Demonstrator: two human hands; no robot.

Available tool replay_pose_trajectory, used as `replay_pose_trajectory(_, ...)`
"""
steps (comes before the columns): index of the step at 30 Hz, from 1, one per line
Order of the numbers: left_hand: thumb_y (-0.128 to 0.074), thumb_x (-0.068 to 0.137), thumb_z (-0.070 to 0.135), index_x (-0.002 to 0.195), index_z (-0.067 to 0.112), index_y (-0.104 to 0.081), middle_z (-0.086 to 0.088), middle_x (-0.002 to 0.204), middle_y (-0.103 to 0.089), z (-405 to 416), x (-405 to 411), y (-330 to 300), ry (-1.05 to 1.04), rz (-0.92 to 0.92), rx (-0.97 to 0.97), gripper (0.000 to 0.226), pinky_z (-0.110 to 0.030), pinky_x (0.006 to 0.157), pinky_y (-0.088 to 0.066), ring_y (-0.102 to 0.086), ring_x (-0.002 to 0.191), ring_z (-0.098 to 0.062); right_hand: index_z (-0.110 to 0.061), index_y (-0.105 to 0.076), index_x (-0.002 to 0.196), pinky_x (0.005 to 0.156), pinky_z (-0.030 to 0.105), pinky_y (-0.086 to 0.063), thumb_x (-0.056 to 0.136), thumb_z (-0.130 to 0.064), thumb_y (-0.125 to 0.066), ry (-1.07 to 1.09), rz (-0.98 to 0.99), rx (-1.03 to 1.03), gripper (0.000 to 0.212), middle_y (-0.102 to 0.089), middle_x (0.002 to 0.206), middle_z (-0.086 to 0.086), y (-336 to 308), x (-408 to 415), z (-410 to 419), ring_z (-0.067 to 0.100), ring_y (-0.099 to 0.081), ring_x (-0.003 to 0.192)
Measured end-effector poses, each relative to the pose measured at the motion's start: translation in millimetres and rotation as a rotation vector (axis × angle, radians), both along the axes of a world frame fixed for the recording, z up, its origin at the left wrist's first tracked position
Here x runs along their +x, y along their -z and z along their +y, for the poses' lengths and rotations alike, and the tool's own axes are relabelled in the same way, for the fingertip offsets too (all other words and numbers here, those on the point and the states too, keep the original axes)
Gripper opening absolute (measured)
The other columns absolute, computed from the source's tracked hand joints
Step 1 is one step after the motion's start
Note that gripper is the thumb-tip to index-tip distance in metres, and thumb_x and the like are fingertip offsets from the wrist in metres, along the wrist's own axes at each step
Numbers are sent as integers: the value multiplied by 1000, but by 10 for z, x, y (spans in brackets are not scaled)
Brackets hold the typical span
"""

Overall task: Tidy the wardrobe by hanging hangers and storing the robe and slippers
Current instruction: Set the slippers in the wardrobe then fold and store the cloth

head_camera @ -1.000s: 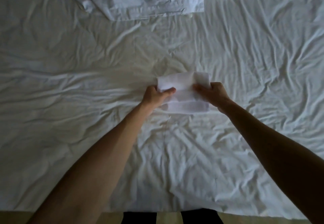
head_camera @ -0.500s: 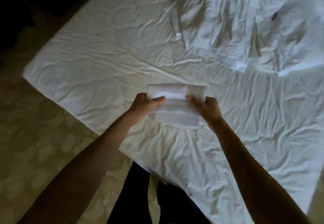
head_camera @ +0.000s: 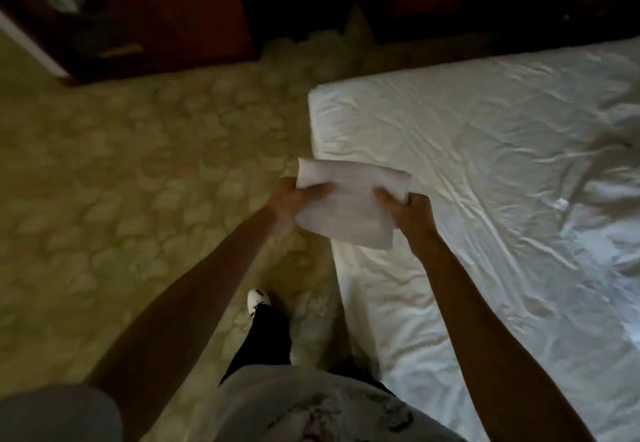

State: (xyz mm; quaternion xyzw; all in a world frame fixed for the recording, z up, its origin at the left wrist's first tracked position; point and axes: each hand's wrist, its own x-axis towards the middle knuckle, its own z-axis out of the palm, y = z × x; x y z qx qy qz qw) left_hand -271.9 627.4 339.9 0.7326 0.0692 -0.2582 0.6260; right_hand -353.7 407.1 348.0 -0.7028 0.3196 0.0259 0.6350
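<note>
A dim bedroom, possibly a hotel room. A bed (head_camera: pixel 485 171) with a wrinkled white sheet fills the view from one to five o'clock, on patterned yellowish carpet (head_camera: pixel 138 182). Dark reddish wooden furniture (head_camera: pixel 180 8) stands at eleven to twelve o'clock.

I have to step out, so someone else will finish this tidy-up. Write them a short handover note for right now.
Left hand and right hand each grip one end of a flat folded white item, held in the air over the corner of the bed.
More white fabric lies rumpled on the bed's right side.
Done: the item is folded and lifted.
Left: carry it to the dark wooden furniture ahead and store it; no hangers in view.
</note>
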Motion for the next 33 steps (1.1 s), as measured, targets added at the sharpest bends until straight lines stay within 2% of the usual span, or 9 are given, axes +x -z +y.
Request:
replay_pose_trajectory(4,-93,65,37,94,15,-80,-3,96,-79,1152,388,-51,-186,-15,-41,39,-45,88,-59,-75,92,-21,-12,-75,79,63,34,-57,76,-41,-85,-178,17,-51,31,-75,76,1,-80,862,1023,13,-73,70)
replay_pose_trajectory(8,-91,61,46,101,13,-78,-5,99,-78,2360,707,-64,-357,-37,-71,54,-48,90,-59,-75,95,-23,-18,-70,75,55,21,-54,81,-38,-82,-346,11,-43,24,-72,75,-3,-190,1620,2238,10,-68,68)
replay_pose_trajectory(12,-88,70,38,104,11,-77,-7,103,-78,3399,1030,-33,-451,-62,-95,44,-50,94,-57,-74,99,-24,-21,-67,74,73,31,-57,83,-37,-80,-517,6,-60,22,-70,82,-8,-189,2258,3291,10,-67,76)
replay_pose_trajectory(15,-89,70,37,103,10,-78,-9,103,-77,3957,1287,-11,-547,-47,-101,44,-52,94,-56,-74,99,-27,-18,-68,82,61,15,-54,88,-30,-75,-613,-7,-45,16,-68,83,-9,-217,2688,3883,7,-65,75)
replay_pose_trajectory(17,-90,63,43,101,10,-79,-11,103,-77,4225,1508,19,-592,-33,-105,52,-54,93,-56,-73,99,-30,-16,-69,92,56,11,-50,90,-27,-74,-665,-16,-41,12,-70,86,-6,-208,2991,4167,7,-65,75)
replay_pose_trajectory(19,-89,62,46,103,10,-79,-12,104,-77,4429,1782,40,-605,-32,-123,55,-54,94,-55,-72,101,-32,-17,-71,92,62,17,-52,89,-28,-74,-710,-3,-43,12,-72,91,-5,-160,3349,4378,10,-68,80)
replay_pose_trajectory(25,-87,68,33,101,5,-79,-14,102,-77,4815,2952,135,-614,-20,-138,43,-49,92,-56,-72,101,-34,-13,-69,95,57,10,-50,93,-19,-69,-769,34,-51,6,-70,85,-7,3,4574,4735,7,-66,75)
replay_pose_trajectory(29,-93,58,45,101,9,-79,-11,103,-77,5132,3996,231,-621,-6,-98,58,-54,95,-55,-73,101,-31,-8,-74,96,81,31,-59,91,-19,-71,-798,39,-3,13,-76,97,3,158,5646,4976,18,-73,90)
replay_pose_trajectory(33,-90,72,29,95,7,-79,-10,96,-78,5409,4985,40,-654,-10,-2,34,-45,88,-60,-74,94,-26,-8,-74,97,66,19,-54,92,-17,-70,-818,44,44,11,-74,92,1,66,6634,5376,6,-70,76)
